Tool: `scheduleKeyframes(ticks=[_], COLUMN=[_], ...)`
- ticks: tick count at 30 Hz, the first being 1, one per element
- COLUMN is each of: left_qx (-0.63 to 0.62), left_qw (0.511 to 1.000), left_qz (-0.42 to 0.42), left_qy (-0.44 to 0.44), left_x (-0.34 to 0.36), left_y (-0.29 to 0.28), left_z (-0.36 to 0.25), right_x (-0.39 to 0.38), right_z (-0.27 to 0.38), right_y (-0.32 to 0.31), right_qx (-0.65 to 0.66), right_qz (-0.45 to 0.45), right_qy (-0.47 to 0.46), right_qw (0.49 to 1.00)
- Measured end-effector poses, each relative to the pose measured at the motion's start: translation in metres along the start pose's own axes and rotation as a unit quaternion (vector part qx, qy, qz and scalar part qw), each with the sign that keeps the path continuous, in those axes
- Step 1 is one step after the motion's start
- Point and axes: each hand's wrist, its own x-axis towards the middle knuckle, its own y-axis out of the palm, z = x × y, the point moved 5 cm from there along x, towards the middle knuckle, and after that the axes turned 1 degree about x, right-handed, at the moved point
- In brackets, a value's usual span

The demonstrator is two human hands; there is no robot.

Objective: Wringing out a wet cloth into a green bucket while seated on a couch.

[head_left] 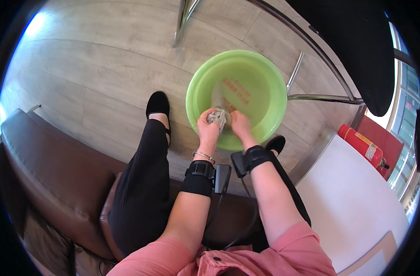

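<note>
Over the near side of a round light-green plastic basin (266,76), my two hands are close together. A wet-looking grey cloth (217,118) is bunched in my left hand (207,125), whose fingers are closed round it. From the bunch, a paler length of the cloth trails down into the basin. My right hand (240,124) is closed against the cloth's right side, its fingertips partly hidden and slightly blurred. Red printing shows on the basin's bottom. The exact kind of cloth cannot be made out.
The basin stands on a wood-look floor (122,27) between my black shoes (158,102). A brown leather sofa (58,161) is at left. Black-seated chair (357,41) legs are close to the basin's far right. A white surface (352,198) and a red fire extinguisher (361,142) are at right.
</note>
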Motion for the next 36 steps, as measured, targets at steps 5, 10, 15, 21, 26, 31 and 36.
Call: scheduleKeyframes(ticks=[5, 10, 15, 21, 26, 31, 36], left_qx=[0.301, 0.433, 0.526, 0.367, 0.253, -0.170, -0.212], left_qw=[0.947, 0.898, 0.842, 0.925, 0.951, 0.974, 0.960], left_qz=[-0.060, 0.038, 0.125, 0.094, 0.057, 0.123, 0.141], left_qy=[0.096, 0.075, 0.005, 0.044, 0.169, -0.084, -0.119], left_x=[0.008, -0.005, -0.008, 0.008, 0.005, 0.000, -0.009], left_y=[-0.013, 0.010, 0.016, 0.001, 0.000, 0.005, 0.020], left_z=[0.001, 0.009, 0.013, 0.028, 0.012, -0.001, -0.007], right_x=[-0.001, -0.002, -0.015, -0.012, 0.000, 0.009, 0.018], right_z=[0.024, 0.031, 0.023, 0.014, 0.022, 0.016, 0.016], right_y=[-0.060, -0.083, -0.067, -0.053, -0.040, -0.062, -0.048], right_qx=[0.163, 0.283, 0.255, 0.067, -0.052, -0.010, -0.023], right_qz=[-0.054, -0.084, -0.045, -0.073, -0.008, -0.162, -0.091], right_qy=[-0.045, -0.078, -0.022, -0.065, -0.045, 0.026, -0.030], right_qw=[0.984, 0.952, 0.966, 0.993, 0.998, 0.986, 0.995])
